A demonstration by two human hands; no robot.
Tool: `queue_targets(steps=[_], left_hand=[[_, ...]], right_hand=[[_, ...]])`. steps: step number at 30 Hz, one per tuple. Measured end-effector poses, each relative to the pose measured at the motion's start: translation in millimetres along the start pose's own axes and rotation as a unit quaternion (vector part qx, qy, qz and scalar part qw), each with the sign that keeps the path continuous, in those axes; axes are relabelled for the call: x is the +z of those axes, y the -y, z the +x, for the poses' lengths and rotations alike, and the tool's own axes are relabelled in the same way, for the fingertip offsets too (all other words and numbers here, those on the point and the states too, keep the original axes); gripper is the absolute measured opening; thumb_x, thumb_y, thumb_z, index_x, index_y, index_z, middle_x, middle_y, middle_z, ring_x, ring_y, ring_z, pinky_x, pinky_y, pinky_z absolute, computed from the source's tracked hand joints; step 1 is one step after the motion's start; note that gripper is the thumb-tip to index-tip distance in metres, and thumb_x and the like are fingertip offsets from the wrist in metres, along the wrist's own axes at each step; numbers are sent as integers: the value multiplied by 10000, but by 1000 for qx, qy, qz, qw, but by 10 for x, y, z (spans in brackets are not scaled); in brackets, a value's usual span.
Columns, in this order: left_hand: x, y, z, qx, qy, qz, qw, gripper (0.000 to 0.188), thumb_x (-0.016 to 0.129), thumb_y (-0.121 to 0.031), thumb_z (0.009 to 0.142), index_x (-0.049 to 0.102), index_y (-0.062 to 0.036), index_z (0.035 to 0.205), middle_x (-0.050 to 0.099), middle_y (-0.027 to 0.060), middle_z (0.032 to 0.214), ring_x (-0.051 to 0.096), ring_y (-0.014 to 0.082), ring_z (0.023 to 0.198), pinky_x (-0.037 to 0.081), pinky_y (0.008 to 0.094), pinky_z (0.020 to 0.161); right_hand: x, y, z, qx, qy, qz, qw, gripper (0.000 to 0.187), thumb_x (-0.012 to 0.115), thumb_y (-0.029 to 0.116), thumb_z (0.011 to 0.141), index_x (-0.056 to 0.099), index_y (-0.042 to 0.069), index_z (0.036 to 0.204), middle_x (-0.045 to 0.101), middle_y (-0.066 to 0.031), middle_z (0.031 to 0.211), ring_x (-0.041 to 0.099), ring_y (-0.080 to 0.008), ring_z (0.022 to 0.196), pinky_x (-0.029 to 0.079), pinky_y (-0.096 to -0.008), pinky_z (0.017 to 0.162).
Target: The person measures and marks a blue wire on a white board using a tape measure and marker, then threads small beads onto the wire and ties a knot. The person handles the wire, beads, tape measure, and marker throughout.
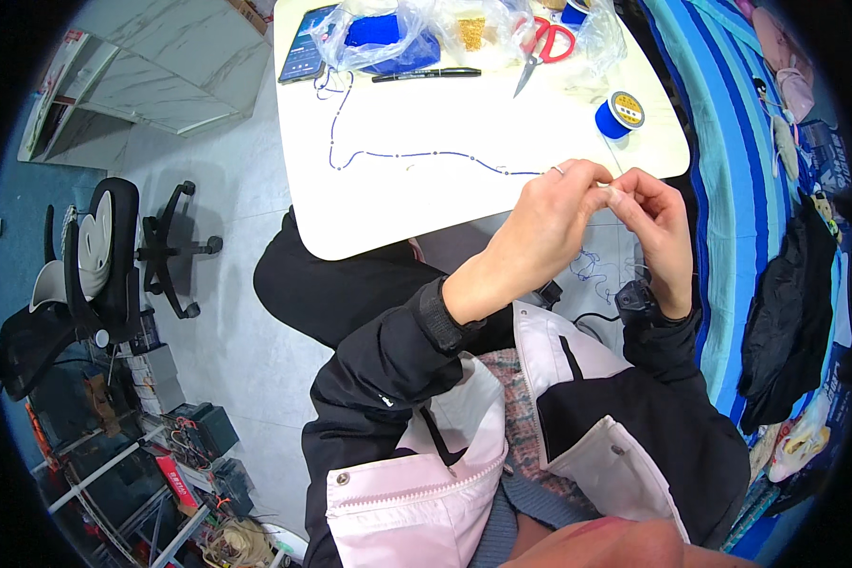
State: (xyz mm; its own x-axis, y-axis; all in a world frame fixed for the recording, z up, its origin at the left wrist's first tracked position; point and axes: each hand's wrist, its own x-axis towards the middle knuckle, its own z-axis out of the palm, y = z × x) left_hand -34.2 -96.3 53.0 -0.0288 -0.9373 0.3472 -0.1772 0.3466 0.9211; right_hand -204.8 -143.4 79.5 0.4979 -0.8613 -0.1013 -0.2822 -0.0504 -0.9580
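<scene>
A thin blue cord (395,155) with small beads or knots spaced along it winds across the white table (388,208) and runs to my left hand (549,218). That hand is closed in a pinch on the cord at the table's front right edge. Against its fingertips, my right hand (661,227) also pinches at the cord; the exact spot is hidden between the fingers. A spool of blue thread (612,120) with a yellow label lies tilted just beyond my hands, and a thin strand hangs near it.
At the table's far side are red-handled scissors (551,44), a black marker (426,75), a phone (303,47), and clear bags with blue material (402,55) and gold beads (471,34). A striped blue bed cover (724,237) borders the right. An office chair (114,256) stands left.
</scene>
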Motion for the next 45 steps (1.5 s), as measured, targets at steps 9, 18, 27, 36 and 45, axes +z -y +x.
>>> queue_targets(steps=[9,18,27,36,45], left_hand=[[-109,51,-73,-14,-53,-55,997,151,504,-57,949,607,27,1019,635,107,848,619,178,774,484,296,700],[-293,-34,-107,15,-63,-7,998,67,640,-48,854,634,13,883,617,91,761,547,146,620,443,262,588],[-531,-71,-117,-91,44,-195,976,134,619,-117,929,671,-3,975,660,12,859,588,75,773,462,209,702],[-697,28,-175,-49,70,-181,980,341,451,-271,1020,669,-11,984,617,22,780,513,82,703,428,216,662],[-934,89,-247,-105,74,-123,984,234,543,-210,975,665,-11,963,623,18,812,522,86,725,430,219,677]], right_hand=[[138,151,15,17,-5,28,999,171,575,200,949,621,38,915,575,55,796,445,-2,689,335,-165,611],[78,219,93,54,103,153,981,190,565,231,961,567,43,931,436,54,695,331,-32,591,252,-194,541],[81,392,138,49,101,73,991,161,628,229,912,631,68,917,463,86,665,336,-7,535,246,-163,474],[-138,216,191,30,94,249,964,167,653,161,900,643,14,978,455,62,630,292,-16,490,207,-171,438],[-209,-63,203,-85,9,304,949,145,607,161,928,604,24,975,465,39,732,346,-30,621,280,-165,547]])
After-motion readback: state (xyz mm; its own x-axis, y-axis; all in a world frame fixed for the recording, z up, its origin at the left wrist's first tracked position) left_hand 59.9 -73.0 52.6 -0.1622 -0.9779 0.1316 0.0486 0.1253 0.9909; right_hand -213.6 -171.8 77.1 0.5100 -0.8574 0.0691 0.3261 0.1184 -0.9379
